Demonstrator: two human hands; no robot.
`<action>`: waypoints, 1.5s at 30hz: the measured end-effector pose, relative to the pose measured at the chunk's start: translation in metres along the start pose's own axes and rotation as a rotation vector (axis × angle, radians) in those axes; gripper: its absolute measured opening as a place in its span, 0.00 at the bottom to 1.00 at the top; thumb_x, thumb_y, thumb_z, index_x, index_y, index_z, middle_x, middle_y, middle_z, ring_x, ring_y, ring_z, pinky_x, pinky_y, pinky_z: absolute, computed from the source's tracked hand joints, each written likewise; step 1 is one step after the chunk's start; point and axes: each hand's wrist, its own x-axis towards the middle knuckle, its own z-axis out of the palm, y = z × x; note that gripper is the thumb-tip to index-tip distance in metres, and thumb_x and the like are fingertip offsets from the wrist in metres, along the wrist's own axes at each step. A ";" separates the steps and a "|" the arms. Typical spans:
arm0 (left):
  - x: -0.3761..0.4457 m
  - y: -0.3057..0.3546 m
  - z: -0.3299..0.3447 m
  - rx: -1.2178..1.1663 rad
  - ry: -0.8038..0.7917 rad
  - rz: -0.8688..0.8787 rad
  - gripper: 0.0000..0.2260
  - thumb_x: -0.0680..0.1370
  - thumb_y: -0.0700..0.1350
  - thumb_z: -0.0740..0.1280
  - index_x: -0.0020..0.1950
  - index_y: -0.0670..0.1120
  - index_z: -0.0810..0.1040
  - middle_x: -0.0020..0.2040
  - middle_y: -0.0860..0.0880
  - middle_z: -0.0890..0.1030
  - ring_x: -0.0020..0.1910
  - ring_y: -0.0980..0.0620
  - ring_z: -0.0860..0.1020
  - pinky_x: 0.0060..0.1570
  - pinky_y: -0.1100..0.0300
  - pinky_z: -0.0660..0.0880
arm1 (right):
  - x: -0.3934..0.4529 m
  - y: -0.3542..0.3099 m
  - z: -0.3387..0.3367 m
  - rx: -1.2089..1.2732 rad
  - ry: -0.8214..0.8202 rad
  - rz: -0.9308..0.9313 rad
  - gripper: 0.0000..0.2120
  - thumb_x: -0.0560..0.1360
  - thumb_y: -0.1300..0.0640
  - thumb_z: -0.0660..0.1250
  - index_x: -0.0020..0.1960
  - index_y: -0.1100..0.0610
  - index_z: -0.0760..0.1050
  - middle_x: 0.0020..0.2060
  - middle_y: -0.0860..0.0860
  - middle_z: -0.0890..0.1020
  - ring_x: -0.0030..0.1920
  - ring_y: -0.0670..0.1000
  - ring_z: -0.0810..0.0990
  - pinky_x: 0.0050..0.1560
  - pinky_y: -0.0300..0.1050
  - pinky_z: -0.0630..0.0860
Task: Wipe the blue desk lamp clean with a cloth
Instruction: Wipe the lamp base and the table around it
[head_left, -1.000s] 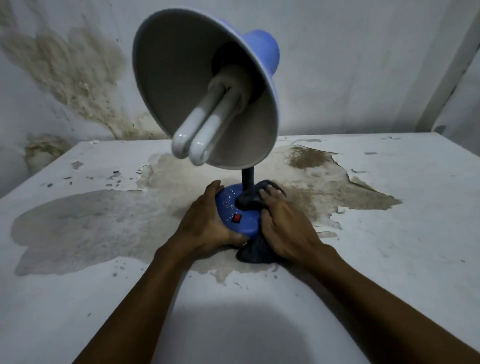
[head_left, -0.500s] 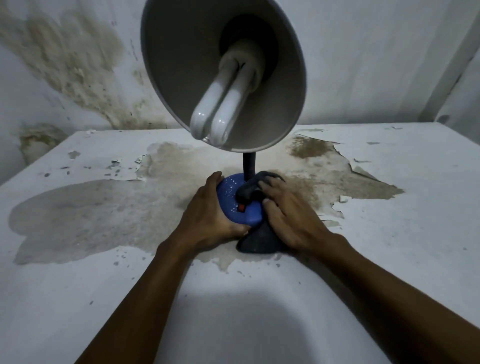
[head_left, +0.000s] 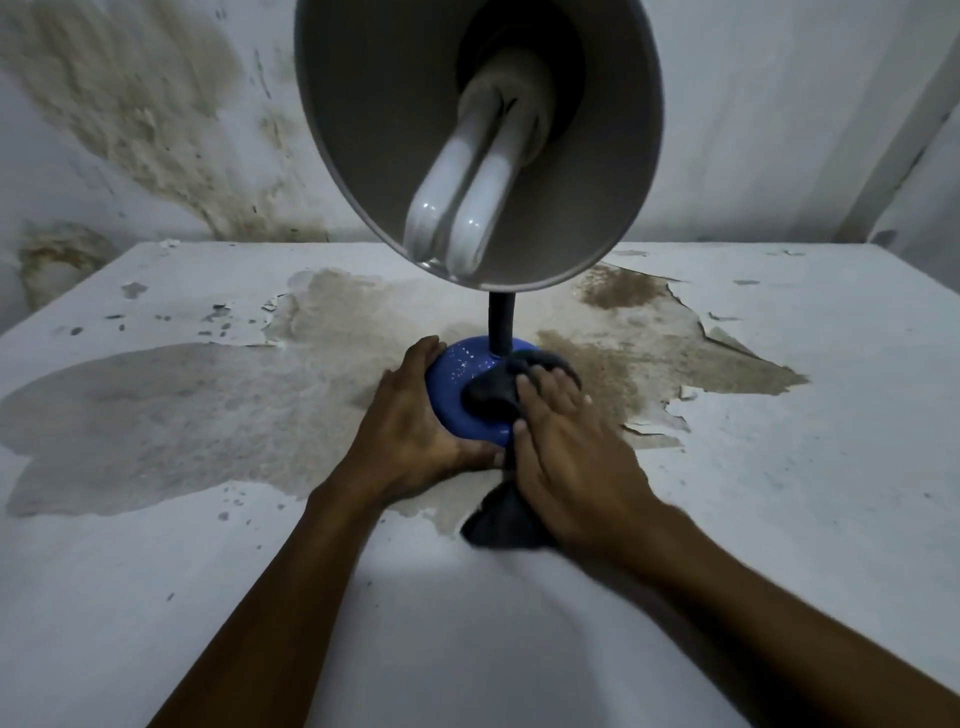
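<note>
The blue desk lamp stands mid-table on its round blue base (head_left: 457, 379), with a dark neck (head_left: 501, 322) rising to a wide shade (head_left: 374, 104) that faces me, a white U-shaped bulb (head_left: 462, 197) inside. My left hand (head_left: 410, 431) grips the left and front rim of the base. My right hand (head_left: 566, 452) presses a dark cloth (head_left: 488, 395) flat on the top right of the base. The cloth's tail (head_left: 506, 525) hangs down onto the table under my palm. The base's red switch is hidden by the cloth.
The white table (head_left: 779, 493) has peeling paint and large brown stains around the lamp. A stained wall (head_left: 156, 114) stands close behind, with a pale post (head_left: 914, 145) at the right rear corner.
The lamp shade has swung round so it faces me squarely and higher in view. My right hand slid the cloth across the base and covered the red switch. My left hand kept its hold.
</note>
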 end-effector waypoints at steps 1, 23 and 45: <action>0.000 0.001 0.000 -0.010 0.004 -0.009 0.45 0.51 0.62 0.80 0.62 0.64 0.60 0.59 0.58 0.74 0.58 0.54 0.75 0.58 0.54 0.76 | 0.017 0.003 0.000 -0.002 -0.016 0.040 0.27 0.83 0.53 0.49 0.79 0.62 0.54 0.79 0.60 0.57 0.79 0.57 0.54 0.78 0.51 0.51; -0.001 0.001 0.006 -0.014 0.104 -0.008 0.36 0.56 0.59 0.79 0.57 0.60 0.63 0.48 0.61 0.75 0.50 0.53 0.77 0.48 0.55 0.78 | 0.069 0.018 -0.012 0.237 -0.026 0.106 0.20 0.79 0.60 0.56 0.68 0.55 0.75 0.64 0.61 0.79 0.62 0.63 0.76 0.61 0.53 0.73; -0.003 0.008 0.004 -0.030 0.118 0.024 0.33 0.63 0.53 0.79 0.62 0.49 0.67 0.50 0.54 0.77 0.51 0.47 0.77 0.50 0.49 0.78 | 0.074 0.014 -0.014 0.171 -0.023 0.114 0.19 0.79 0.65 0.55 0.67 0.60 0.74 0.63 0.63 0.78 0.61 0.64 0.76 0.59 0.50 0.71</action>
